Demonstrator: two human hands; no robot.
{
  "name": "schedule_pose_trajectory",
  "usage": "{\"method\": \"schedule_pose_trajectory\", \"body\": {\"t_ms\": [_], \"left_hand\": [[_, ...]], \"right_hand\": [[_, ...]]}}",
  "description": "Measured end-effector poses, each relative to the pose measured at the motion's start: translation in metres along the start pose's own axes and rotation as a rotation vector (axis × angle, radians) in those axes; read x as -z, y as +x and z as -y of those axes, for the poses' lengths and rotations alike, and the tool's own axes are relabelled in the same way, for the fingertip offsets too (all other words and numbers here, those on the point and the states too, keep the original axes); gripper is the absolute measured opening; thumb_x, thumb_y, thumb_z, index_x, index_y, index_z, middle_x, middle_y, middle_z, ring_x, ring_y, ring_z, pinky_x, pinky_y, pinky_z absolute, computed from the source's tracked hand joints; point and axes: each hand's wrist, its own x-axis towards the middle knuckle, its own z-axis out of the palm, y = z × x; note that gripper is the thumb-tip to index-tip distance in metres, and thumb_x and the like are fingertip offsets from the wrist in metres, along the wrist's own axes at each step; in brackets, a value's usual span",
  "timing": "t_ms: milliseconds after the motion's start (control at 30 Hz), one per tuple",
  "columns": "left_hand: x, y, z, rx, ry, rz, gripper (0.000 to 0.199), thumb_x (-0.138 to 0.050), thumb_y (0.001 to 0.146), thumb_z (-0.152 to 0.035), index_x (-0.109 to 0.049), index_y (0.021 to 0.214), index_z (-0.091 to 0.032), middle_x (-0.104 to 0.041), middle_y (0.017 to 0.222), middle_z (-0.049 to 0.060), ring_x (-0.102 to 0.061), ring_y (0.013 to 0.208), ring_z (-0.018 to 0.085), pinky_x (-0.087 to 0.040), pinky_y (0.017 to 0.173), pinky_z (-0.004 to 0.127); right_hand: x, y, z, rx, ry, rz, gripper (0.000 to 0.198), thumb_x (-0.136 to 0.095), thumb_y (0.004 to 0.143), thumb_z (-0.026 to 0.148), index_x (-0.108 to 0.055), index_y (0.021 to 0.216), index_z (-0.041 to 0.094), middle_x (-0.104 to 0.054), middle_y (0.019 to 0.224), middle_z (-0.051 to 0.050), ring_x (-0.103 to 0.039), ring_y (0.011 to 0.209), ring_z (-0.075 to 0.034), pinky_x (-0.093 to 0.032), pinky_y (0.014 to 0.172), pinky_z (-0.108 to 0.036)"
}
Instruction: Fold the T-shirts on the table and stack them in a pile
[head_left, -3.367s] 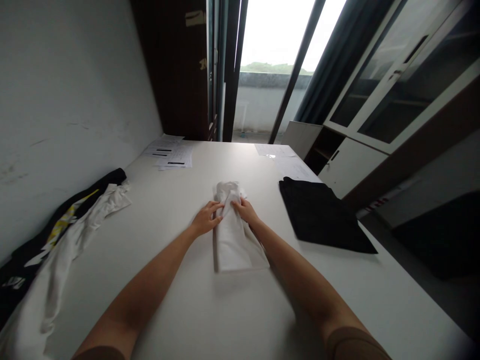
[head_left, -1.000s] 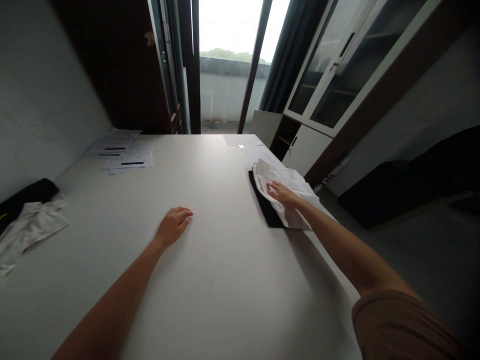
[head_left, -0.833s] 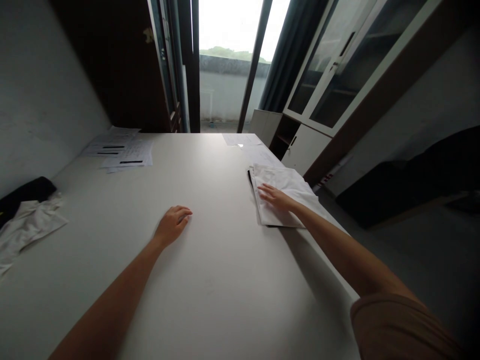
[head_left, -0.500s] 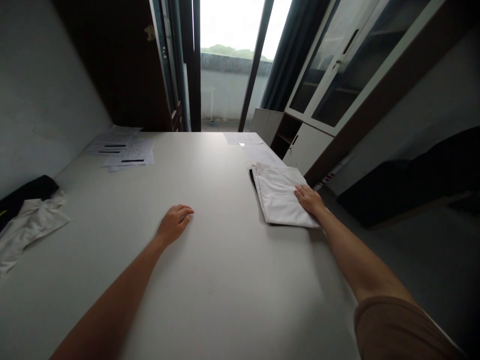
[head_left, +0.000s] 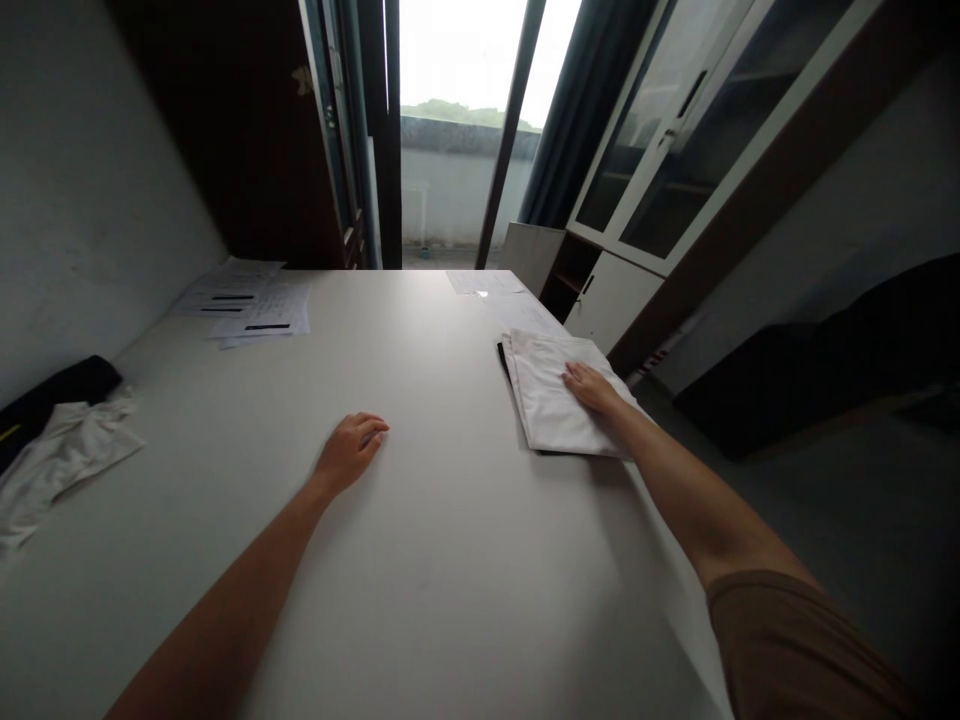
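Folded white cloth (head_left: 551,410), perhaps a garment, lies near the right edge of the white table (head_left: 435,560), with a dark layer showing beneath its left and front edges. My right hand (head_left: 591,386) rests flat on top of this cloth, fingers stretched out to the left. On the tabletop left of the cloth lies my left hand (head_left: 352,446), its fingers loosely bent and holding nothing that I can see. A wide stretch of table separates it from the cloth.
Crumpled white cloth (head_left: 67,450) and a black cloth (head_left: 64,390) lie at the left edge by the wall. Printed papers (head_left: 262,310) sit at the far left corner, more sheets (head_left: 484,283) at the far right. A white cabinet (head_left: 615,300) stands beyond the right edge.
My right hand has slid leftward across the folded white cloth, from near its right edge towards its middle. My left hand stays where it was.
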Motion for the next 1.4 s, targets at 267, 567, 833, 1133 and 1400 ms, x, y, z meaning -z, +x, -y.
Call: {"method": "schedule_pose_trajectory", "body": {"t_ms": [267,567,833,1133,1400], "left_hand": [[0.002,-0.001,-0.004,0.007,-0.010,-0.004,0.025,-0.050,0.097,-0.027,-0.073,0.106,-0.026,-0.070,0.119,0.005,-0.061,0.114,0.025,-0.046,0.106,0.044],[0.002,0.001,-0.004,0.006,-0.006,-0.002,0.024,-0.051,0.097,-0.026,-0.073,0.105,-0.025,-0.071,0.117,0.004,-0.060,0.112,0.024,-0.046,0.105,0.044],[0.003,0.000,-0.006,0.013,-0.008,0.003,0.024,-0.051,0.097,-0.026,-0.074,0.106,-0.024,-0.070,0.118,0.005,-0.060,0.113,0.024,-0.046,0.104,0.043],[0.001,-0.002,-0.003,0.003,-0.004,-0.014,0.024,-0.052,0.097,-0.024,-0.074,0.105,-0.024,-0.070,0.118,0.004,-0.060,0.113,0.024,-0.046,0.104,0.042],[-0.002,-0.006,-0.001,-0.009,-0.012,-0.030,0.023,-0.053,0.095,-0.023,-0.074,0.103,-0.023,-0.072,0.113,0.004,-0.061,0.111,0.023,-0.045,0.106,0.041]], "right_hand": [[0.000,0.034,0.010,-0.233,0.121,0.034,0.076,-0.020,0.101,0.065,-0.037,0.160,0.021,-0.030,0.167,-0.016,-0.027,0.152,-0.036,-0.021,0.120,-0.062],[0.000,0.043,0.086,0.021,0.096,0.017,0.068,-0.024,0.103,0.060,-0.033,0.161,0.027,-0.025,0.169,-0.010,-0.021,0.154,-0.036,-0.018,0.119,-0.068],[0.000,-0.018,0.124,0.352,0.077,-0.064,0.058,-0.029,0.106,0.050,-0.042,0.157,0.024,-0.035,0.165,-0.011,-0.031,0.152,-0.031,-0.025,0.121,-0.058],[-0.002,-0.135,0.086,0.410,0.031,-0.235,0.057,-0.030,0.107,0.047,-0.046,0.154,0.020,-0.044,0.160,-0.010,-0.034,0.151,-0.027,-0.028,0.123,-0.046],[-0.012,-0.151,0.000,0.128,0.005,-0.295,0.056,-0.032,0.103,0.046,-0.052,0.150,0.022,-0.049,0.156,-0.013,-0.044,0.144,-0.030,-0.038,0.114,-0.052]]}}
